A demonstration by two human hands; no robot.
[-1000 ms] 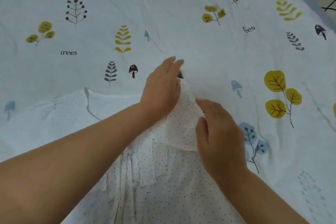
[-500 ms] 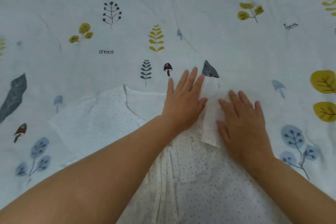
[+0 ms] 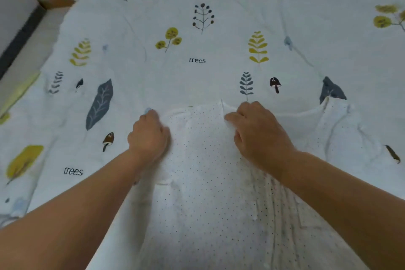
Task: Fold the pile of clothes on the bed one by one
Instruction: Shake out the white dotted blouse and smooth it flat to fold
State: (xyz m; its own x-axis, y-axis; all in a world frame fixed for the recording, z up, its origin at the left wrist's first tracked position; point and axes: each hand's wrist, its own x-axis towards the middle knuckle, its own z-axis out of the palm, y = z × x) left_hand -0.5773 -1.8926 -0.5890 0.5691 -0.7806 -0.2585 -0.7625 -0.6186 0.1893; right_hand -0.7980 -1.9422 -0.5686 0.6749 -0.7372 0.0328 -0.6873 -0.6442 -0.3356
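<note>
Change: both hands have shifted left, from pressing flat to curled.
Left hand (image 3: 150, 136): fingers curled, gripping shirt's left fold.
Right hand (image 3: 257, 129): pinching the neckline, likely to square it.
Shirt (image 3: 203, 160): spread on bedsheet (image 3: 197, 50).

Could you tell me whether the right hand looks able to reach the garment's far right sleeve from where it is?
Probably yes: the right hand grips the dotted garment near the sleeve, nothing between.
</note>
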